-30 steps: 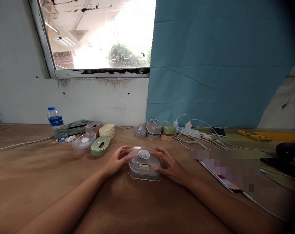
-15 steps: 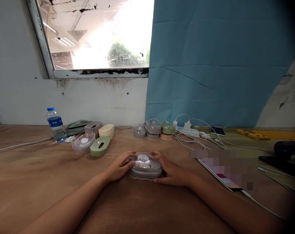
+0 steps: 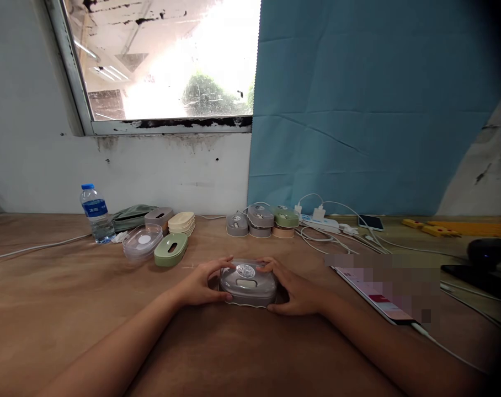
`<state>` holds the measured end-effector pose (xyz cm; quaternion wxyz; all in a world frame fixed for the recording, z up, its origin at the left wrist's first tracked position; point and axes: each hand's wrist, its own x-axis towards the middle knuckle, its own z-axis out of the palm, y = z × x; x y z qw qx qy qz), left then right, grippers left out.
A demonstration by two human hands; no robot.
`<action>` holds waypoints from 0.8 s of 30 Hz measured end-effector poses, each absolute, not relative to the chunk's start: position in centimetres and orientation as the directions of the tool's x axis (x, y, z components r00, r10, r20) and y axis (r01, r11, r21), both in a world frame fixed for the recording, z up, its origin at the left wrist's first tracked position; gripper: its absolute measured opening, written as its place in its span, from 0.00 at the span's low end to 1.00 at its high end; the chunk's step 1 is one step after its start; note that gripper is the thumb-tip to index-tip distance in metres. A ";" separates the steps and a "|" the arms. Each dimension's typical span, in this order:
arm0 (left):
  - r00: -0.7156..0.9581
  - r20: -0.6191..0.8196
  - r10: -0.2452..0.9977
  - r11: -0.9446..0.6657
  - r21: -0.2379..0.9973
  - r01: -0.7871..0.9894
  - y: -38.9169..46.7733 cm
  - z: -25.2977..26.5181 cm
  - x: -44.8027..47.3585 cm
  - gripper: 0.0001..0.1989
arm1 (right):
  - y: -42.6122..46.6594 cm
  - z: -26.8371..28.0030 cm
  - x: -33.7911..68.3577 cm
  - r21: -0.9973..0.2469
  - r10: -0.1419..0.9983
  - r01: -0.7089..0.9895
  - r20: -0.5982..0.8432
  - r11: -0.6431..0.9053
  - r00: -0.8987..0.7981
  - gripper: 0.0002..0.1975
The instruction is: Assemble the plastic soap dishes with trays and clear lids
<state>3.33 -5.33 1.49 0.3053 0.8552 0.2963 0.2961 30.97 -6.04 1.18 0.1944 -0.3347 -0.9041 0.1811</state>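
In the head view, a grey oval box [image 3: 250,298] with a transparent lid [image 3: 228,282] sits on the table in front of me. A round patterned sticker [image 3: 245,271] is on top of the lid, and a slot shows below it. My left hand [image 3: 203,283] holds the box's left side, fingers at the back of the lid and thumb at the lower front edge. Around the right side curves my right hand [image 3: 292,288], its fingertips on the lid's back edge and its thumb low by the front right corner.
Several similar lidded boxes [image 3: 260,216] stand stacked by the wall. On the left are a green oval piece [image 3: 171,249], transparent lids [image 3: 138,251], cream pieces [image 3: 181,221] and a water bottle [image 3: 96,214]. White cables, a power strip [image 3: 320,223] and a partly blurred tablet [image 3: 372,298] lie right.
My left thumb has slid from the top of the lid down to the front edge of the box. My right thumb has shifted slightly right. The box has barely moved.
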 end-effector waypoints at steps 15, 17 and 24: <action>0.703 0.338 0.626 -0.565 0.818 0.109 -4.7 1.7 1.7 0.24 | -6.1 0.9 29.4 -0.397 0.498 0.380 0.254 0.835 -0.829 0.37; 0.535 0.459 0.710 -0.581 0.811 0.076 -4.4 1.6 1.6 0.20 | -5.5 0.4 29.0 -0.394 0.510 0.388 0.277 0.833 -0.814 0.37; -0.140 0.591 0.794 -0.576 0.806 0.136 -3.3 1.6 0.6 0.06 | 1.1 0.4 25.7 -0.235 0.609 0.580 0.497 0.780 -0.618 0.34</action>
